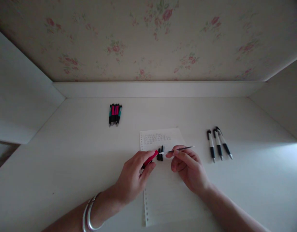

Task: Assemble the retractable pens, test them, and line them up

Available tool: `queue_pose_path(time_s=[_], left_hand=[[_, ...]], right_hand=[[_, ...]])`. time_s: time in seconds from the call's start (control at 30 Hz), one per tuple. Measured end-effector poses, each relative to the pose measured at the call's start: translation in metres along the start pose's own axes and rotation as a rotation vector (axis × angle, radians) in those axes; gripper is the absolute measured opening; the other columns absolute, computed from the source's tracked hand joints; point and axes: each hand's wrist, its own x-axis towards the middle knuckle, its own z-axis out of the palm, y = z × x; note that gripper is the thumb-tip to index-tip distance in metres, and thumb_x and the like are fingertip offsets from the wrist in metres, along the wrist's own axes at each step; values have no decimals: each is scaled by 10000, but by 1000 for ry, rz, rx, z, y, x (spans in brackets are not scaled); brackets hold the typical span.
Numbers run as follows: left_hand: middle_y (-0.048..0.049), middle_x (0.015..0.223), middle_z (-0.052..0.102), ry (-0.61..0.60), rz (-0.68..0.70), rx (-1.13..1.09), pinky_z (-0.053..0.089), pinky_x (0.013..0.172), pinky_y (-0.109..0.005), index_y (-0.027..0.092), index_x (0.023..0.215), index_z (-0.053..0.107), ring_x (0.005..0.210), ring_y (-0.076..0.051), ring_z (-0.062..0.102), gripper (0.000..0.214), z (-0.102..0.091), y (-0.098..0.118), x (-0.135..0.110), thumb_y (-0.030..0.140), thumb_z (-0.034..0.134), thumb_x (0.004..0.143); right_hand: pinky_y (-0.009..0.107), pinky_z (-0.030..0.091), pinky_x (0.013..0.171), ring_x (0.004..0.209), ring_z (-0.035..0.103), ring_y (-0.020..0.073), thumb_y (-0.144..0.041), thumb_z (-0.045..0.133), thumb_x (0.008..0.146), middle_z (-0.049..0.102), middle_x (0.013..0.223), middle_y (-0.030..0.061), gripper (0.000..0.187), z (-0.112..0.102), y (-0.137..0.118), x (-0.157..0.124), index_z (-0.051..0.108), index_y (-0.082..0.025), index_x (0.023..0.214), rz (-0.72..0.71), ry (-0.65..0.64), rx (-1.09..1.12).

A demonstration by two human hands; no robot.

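My left hand (136, 172) is closed around a red pen barrel (151, 158), its end tilted up and to the right. Between thumb and fingers of my right hand (187, 166) is a thin dark pen refill (186, 148), its pale end toward the barrel. Whether refill and barrel touch I cannot tell. Just behind the gap between my hands, small black pen parts (160, 157) lie on a sheet of paper (169, 199). The paper has punched holes down its left edge and handwriting near its top.
At the back left lies a row of several pink and teal pens (115, 115). To the right are three white and black pens (218, 144). The white desk (73, 154) ends at a raised back edge (158, 89) below flowered wallpaper, with panels on both sides.
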Motion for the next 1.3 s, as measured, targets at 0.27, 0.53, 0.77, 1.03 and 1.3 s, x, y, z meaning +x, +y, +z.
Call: queue_pose_path(time_s=[0.27, 0.53, 0.77, 1.03, 1.3], left_hand=[[-67, 1000, 704, -29, -76, 33, 553, 786, -272, 203, 1163, 567, 872, -167, 679, 211, -1, 4, -1, 211, 603, 955], [-65, 1024, 702, -28, -16, 35, 548, 831, -277, 205, 1184, 559, 912, -163, 673, 243, -1, 4, -1, 179, 611, 948], [-59, 1022, 704, -30, 22, 40, 546, 858, -271, 196, 1183, 571, 926, -154, 668, 247, -1, 4, 2, 162, 620, 944], [-70, 1040, 714, -37, 71, 65, 559, 875, -310, 195, 1202, 591, 960, -175, 672, 263, -2, 4, 2, 155, 620, 944], [-71, 1044, 712, -76, 98, 94, 562, 885, -320, 189, 1191, 608, 969, -182, 674, 256, -1, 5, 2, 150, 625, 939]], right_hand=[[189, 438, 389, 405, 595, 100, -326, 829, 703, 766, 705, 48, 210, -2, -1, 0, 698, -177, 770, -17, -4, -6], [173, 435, 381, 399, 590, 91, -307, 836, 701, 768, 706, 50, 205, -3, 2, 1, 703, -174, 783, -21, -7, 3], [161, 433, 365, 391, 591, 90, -295, 820, 719, 751, 674, 36, 180, -4, 4, -1, 701, -175, 780, -51, -38, -4], [158, 434, 368, 397, 594, 89, -295, 797, 753, 729, 646, 21, 163, -6, 6, 0, 696, -174, 796, -97, -65, -39], [197, 457, 441, 477, 600, 102, -330, 766, 815, 705, 669, 20, 176, -9, 12, -3, 690, -173, 842, -96, -178, -239]])
